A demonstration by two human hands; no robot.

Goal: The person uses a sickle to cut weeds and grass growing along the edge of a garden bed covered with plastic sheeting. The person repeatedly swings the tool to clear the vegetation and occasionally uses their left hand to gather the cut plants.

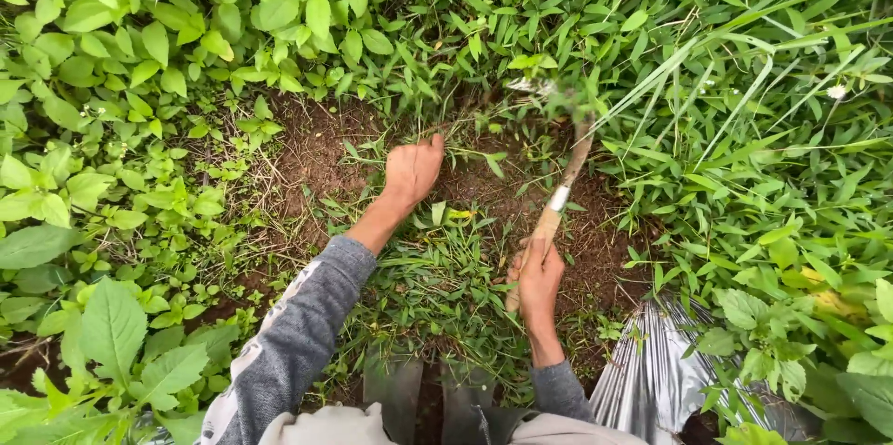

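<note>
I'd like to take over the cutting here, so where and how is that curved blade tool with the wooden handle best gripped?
Grip the curved blade tool with the pale wooden handle on the handle's lower end, below the metal collar, coming from the near side as the right hand does. The handle slants toward the person while the blade points away into the green weeds. The left hand presses on grass at the bare brown soil.

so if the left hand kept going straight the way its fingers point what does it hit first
Most likely the grass clump its fingers are already gripping at the edge of the bare soil. The left hand points up-frame, and behind that clump stands the dense leafy weed growth. Depth is hard to judge.
</note>
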